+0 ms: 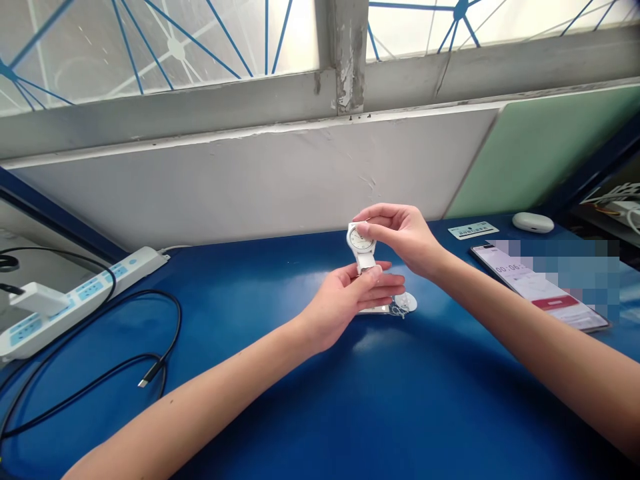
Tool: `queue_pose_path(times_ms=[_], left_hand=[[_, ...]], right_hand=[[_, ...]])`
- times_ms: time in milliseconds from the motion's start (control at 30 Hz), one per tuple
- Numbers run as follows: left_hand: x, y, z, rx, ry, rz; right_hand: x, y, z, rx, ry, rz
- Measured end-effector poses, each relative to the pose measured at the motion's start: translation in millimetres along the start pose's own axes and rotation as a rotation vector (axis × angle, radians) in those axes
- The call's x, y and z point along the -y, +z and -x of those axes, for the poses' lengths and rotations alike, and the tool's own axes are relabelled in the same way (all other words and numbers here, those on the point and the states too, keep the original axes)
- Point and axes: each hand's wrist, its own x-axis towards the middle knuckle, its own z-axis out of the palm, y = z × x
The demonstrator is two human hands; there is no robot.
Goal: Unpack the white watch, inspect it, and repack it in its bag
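A white wristwatch [361, 244] is held up over the blue table, its dial tilted towards me. My right hand [397, 235] pinches the upper part of the watch, with the thumb over the edge of the dial. From below, my left hand [347, 293] grips the lower strap between thumb and fingers, the other fingers stretched out to the right. Behind and below the left hand lie a round white disc [406, 302] and a piece of clear crinkled plastic [396, 310], partly hidden by the fingers.
On the left, a white power strip [90, 293] has a plug in it, and a black cable [175, 327] loops over the blue table [280, 407]. At the right lie a phone [540, 287], a small printed card [473, 231] and a white oval case [533, 223]. A wall [250, 187] closes off the back.
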Motion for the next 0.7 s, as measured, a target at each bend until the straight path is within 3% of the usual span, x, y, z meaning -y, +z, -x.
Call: queue_pose_path(times_ms=[133, 267, 367, 500, 700], left_hand=[[2, 1.6, 1, 0.064, -0.015, -0.02], [0, 5.1, 5, 0.136, -0.068, -0.054], [-3, 5.5, 6, 0.166, -0.121, -0.069], [-3, 0.6, 3, 0.129, -0.137, -0.069], [-5, -4.0, 1, 0.11, -0.167, -0.04]], right_hand=[[-3, 1, 1, 0.117, 0.082, -0.017], [-4, 5, 3, 0.336, 0.375, -0.186], [-2, 8, 4, 0.404, 0.517, -0.399], [5, 9, 4, 0.393, 0.532, -0.561], [18, 7, 4, 0.38, 0.534, -0.602]])
